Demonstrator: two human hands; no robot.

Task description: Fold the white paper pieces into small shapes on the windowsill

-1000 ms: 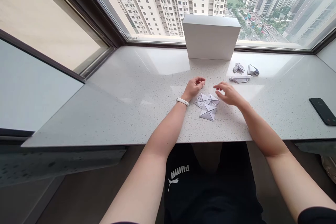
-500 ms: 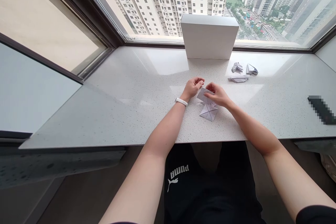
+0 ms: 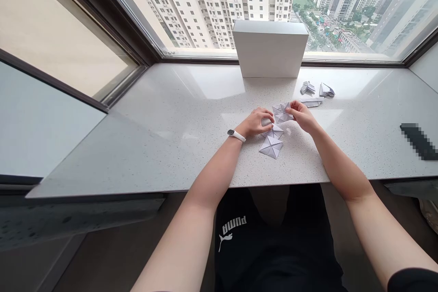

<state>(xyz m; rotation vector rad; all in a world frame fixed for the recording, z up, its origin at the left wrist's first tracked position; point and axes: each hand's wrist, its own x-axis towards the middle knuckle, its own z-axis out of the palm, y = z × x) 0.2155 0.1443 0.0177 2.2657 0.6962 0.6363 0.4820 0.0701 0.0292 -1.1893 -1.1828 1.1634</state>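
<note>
A small creased square of white paper [image 3: 281, 112] is held up just above the speckled stone counter [image 3: 178, 118]. My left hand [image 3: 257, 122], with a white band on its wrist, pinches the paper's left edge. My right hand [image 3: 303, 116] pinches its right edge. Below the hands, two more folded white paper squares [image 3: 271, 146] lie flat on the counter, one partly hidden under my left hand.
A white box [image 3: 270, 49] stands upright at the back by the window. Three folded paper pieces [image 3: 314, 92] lie right of it. A dark phone [image 3: 419, 141] rests at the far right. The counter's front edge runs just before my lap.
My right hand reached in and lifted one folded square off the pile. Both hands now hold it a little farther back and to the right.
</note>
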